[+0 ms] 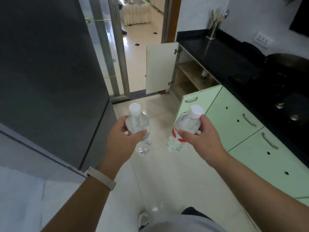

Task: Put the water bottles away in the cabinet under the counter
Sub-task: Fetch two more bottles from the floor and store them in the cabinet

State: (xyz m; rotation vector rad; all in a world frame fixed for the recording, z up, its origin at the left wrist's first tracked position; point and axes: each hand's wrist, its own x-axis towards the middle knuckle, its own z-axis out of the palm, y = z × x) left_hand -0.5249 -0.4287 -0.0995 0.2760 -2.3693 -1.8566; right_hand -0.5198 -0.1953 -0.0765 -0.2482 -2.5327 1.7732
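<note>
Mid-carry, nothing stowed from this pair yet. Left hand (pixel 122 136) wrapped around clear bottle (pixel 139 129), white cap up. Right hand (pixel 199 136) closed on second bottle (pixel 181 131), red label showing. Both held upright over floor, well short of open cabinet (pixel 189 76) under black surface (pixel 222 57). Door (pixel 161 67) swung wide. Inside cabinet: wooden shelf, one green-capped bottle (pixel 204 75) standing on it, rest hidden. Remaining: walk over, set both inside.

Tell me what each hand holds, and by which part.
Left hand: a clear water bottle by its upper body. Right hand: a red-labelled water bottle near its shoulder.
</note>
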